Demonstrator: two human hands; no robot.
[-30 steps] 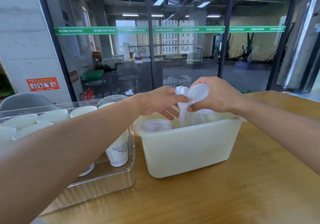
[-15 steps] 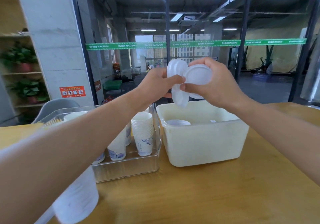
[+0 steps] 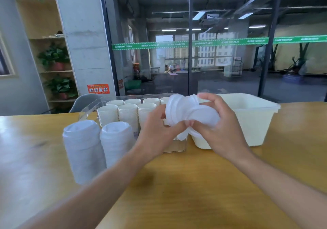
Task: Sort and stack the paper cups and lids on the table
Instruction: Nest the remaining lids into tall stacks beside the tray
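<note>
Lids (image 3: 191, 112) sit bunched in both your hands, held in the air above the counter (image 3: 185, 184), in front of the tray (image 3: 88, 109) of cups (image 3: 127, 112) and the tub (image 3: 254, 122). Your left hand (image 3: 159, 129) pinches the clump's near left edge; your right hand (image 3: 217, 131) curls its fingers (image 3: 207, 96) over the top and right side. The lids fan unevenly, faces tilted up and leftward, so they are not yet nested. Two finished lid stacks (image 3: 99, 145) stand upright on the counter to the left, closer to your left hand. Squaring the clump probably comes first, then it would travel left and down onto a stack.
</note>
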